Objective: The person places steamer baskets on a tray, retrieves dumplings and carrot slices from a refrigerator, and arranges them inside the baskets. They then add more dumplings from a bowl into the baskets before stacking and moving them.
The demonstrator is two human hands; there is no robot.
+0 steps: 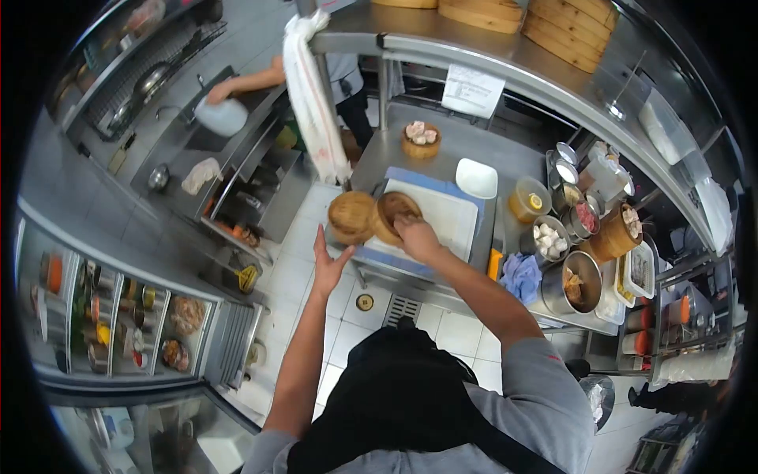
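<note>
My right hand (418,239) grips the near rim of a small round bamboo steamer (387,229), fingers over its edge, tilted so that its brown inside shows. Against its left side is a round bamboo lid (350,217), which overlaps the table's left edge in this view. Just below the lid, my left hand (330,261) has its fingers and thumb spread, with nothing gripped in it. Under the steamer lies a white board (452,217) on a blue cloth (418,175). A bamboo steamer of pale dumplings (421,141) stands behind, near a white square bowl (477,178).
To the right are a pot of white balls (547,241), a tub of yellow liquid (527,201), a large steel pot (580,296) and a crumpled blue cloth (521,275). A shelf (489,39) spans the back. At the left sink, another person's hand (221,92) holds a whitish container.
</note>
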